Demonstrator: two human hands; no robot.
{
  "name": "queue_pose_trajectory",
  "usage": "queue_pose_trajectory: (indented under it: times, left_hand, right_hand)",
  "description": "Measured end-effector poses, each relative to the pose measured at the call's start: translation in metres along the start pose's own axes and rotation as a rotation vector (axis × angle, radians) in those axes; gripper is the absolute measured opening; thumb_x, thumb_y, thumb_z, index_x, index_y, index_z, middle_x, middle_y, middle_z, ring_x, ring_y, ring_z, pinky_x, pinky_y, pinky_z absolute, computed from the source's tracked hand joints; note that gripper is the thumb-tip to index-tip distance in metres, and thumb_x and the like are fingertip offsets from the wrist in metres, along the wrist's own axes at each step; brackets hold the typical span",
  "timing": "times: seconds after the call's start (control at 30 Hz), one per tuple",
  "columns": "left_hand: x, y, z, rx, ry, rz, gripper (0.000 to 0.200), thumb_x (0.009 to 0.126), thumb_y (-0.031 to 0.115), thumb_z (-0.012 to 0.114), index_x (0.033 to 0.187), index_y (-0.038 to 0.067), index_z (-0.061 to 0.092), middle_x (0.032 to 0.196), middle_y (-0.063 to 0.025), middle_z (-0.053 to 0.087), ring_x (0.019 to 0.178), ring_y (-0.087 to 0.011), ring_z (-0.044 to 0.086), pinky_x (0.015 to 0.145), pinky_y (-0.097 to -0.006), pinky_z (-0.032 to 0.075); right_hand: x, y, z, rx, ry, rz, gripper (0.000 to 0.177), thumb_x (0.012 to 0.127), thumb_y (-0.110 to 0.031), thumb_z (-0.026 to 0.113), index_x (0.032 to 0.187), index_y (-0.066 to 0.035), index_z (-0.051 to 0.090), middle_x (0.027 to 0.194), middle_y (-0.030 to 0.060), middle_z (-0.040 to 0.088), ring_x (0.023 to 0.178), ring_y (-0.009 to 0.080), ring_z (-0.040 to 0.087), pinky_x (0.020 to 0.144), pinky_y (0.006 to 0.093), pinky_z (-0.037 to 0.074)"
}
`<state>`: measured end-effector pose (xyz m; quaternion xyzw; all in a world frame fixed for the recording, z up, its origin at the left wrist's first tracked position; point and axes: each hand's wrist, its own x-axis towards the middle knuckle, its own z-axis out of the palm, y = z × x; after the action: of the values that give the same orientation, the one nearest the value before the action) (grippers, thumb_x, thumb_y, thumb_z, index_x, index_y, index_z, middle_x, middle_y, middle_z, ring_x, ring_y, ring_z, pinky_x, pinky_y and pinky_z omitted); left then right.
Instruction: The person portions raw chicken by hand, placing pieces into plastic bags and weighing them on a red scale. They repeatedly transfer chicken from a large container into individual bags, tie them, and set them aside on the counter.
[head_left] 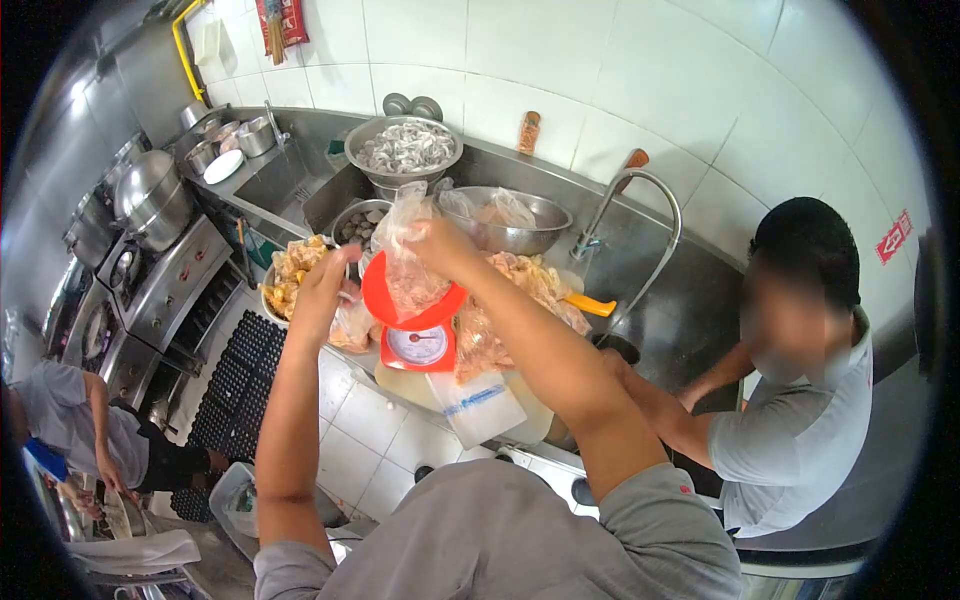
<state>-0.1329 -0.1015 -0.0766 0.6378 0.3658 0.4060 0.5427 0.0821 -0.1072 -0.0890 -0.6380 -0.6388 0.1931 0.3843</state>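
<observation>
My right hand [442, 250] grips the gathered top of a clear plastic bag [412, 285] with pale pink raw meat in it. The bag's lower part is in the red bowl [375, 292] of a kitchen scale [418, 345] with a round white dial. To the left of the bowl, my left hand [322, 290] is raised with its fingers stretched, holding nothing that I can see. Raw chicken pieces [525, 285] in plastic are heaped right of the scale. A yellow handle [590, 304] sticks out beside them. White plastic packaging [478, 408] with a blue stripe lies in front.
A co-worker [800, 400] stands at the sink on the right, under a curved faucet [660, 190]. Steel bowls [405, 150] stand behind the scale. At left are a tub of yellowish meat [295, 275] and a stove [165, 290]. Another person [90, 430] works at lower left.
</observation>
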Motion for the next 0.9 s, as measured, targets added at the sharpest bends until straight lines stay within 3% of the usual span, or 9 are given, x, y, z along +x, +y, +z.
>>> queue_pose_trajectory:
  times: [0.07,0.2,0.27,0.33,0.5,0.6,0.7,0.8,0.9]
  left_hand:
    - [-0.022,-0.014,-0.016,-0.070,0.076,-0.006,0.041,0.095,0.038,0.042,0.113,0.004,0.057,0.087,-0.0019,0.059,0.064,-0.0076,0.050,0.057,-0.0214,0.040]
    - [-0.082,-0.036,-0.053,-0.220,0.203,-0.050,0.036,0.095,0.034,0.045,0.108,0.003,0.058,0.089,-0.0023,0.059,0.062,-0.0082,0.048,0.054,-0.0219,0.037]
    - [-0.116,-0.049,-0.067,-0.254,0.308,-0.109,0.034,0.095,0.033,0.046,0.106,0.003,0.058,0.092,-0.0030,0.060,0.061,-0.0083,0.049,0.054,-0.0216,0.037]
    - [-0.148,-0.069,-0.085,-0.265,0.380,-0.172,0.032,0.094,0.032,0.048,0.105,0.004,0.059,0.096,-0.0038,0.061,0.061,-0.0081,0.049,0.054,-0.0215,0.037]
    - [-0.200,-0.092,-0.101,-0.260,0.473,-0.264,0.030,0.093,0.031,0.051,0.104,0.005,0.059,0.099,-0.0044,0.061,0.061,-0.0079,0.050,0.054,-0.0219,0.038]
    - [-0.203,-0.092,-0.092,-0.279,0.483,-0.259,0.029,0.093,0.030,0.051,0.103,0.005,0.060,0.099,-0.0043,0.061,0.061,-0.0076,0.050,0.054,-0.0212,0.038]
    - [-0.196,-0.085,-0.074,-0.211,0.444,-0.303,0.027,0.093,0.028,0.051,0.103,0.005,0.060,0.098,-0.0042,0.062,0.062,-0.0068,0.050,0.056,-0.0200,0.038]
    - [-0.188,-0.086,-0.060,-0.152,0.353,-0.335,0.026,0.093,0.027,0.050,0.103,0.006,0.061,0.097,-0.0034,0.063,0.063,-0.0067,0.051,0.056,-0.0197,0.038]
    - [-0.178,-0.086,-0.038,-0.098,0.281,-0.393,0.026,0.093,0.026,0.050,0.103,0.005,0.061,0.097,-0.0029,0.063,0.064,-0.0067,0.051,0.057,-0.0197,0.039]
  right_hand:
    - [0.009,-0.021,-0.020,0.164,0.059,0.091,0.031,0.082,-0.031,0.063,0.092,-0.003,0.067,0.089,0.0159,0.065,0.088,0.0243,0.062,0.077,0.0344,0.046]
    - [0.054,-0.029,-0.074,0.518,0.177,0.111,0.027,0.086,-0.027,0.061,0.096,-0.002,0.064,0.071,0.0037,0.060,0.055,0.0120,0.048,0.054,0.0272,0.042]
    - [0.075,-0.039,-0.109,0.636,0.331,0.080,0.024,0.086,-0.025,0.060,0.094,-0.002,0.061,0.065,0.0022,0.055,0.050,0.0118,0.044,0.050,0.0263,0.040]
    - [0.094,-0.033,-0.148,0.540,0.300,0.004,0.054,0.083,-0.028,0.062,0.121,0.008,0.048,0.068,0.0079,0.060,0.058,0.0157,0.055,0.057,0.0318,0.048]
    - [0.091,-0.027,-0.177,0.259,0.511,0.043,0.035,0.084,-0.027,0.060,0.102,0.002,0.058,0.070,0.0079,0.061,0.058,0.0141,0.056,0.055,0.0281,0.045]
    - [0.121,0.068,-0.163,-0.189,0.327,0.148,0.042,0.084,-0.029,0.060,0.111,0.002,0.056,0.081,0.0113,0.065,0.068,0.0138,0.062,0.059,0.0276,0.046]
    - [0.077,0.096,-0.134,-0.266,0.139,0.265,0.033,0.086,-0.029,0.055,0.108,-0.004,0.060,0.080,0.0058,0.067,0.072,0.0156,0.065,0.069,0.0311,0.050]
    - [0.008,0.080,-0.116,0.088,0.283,0.177,0.032,0.087,-0.027,0.054,0.107,-0.003,0.060,0.086,0.0072,0.067,0.075,0.0141,0.064,0.070,0.0298,0.049]
    - [-0.065,0.101,-0.106,0.194,0.138,0.130,0.023,0.087,-0.020,0.056,0.101,-0.003,0.062,0.084,0.0044,0.065,0.071,0.0108,0.061,0.066,0.0235,0.047]
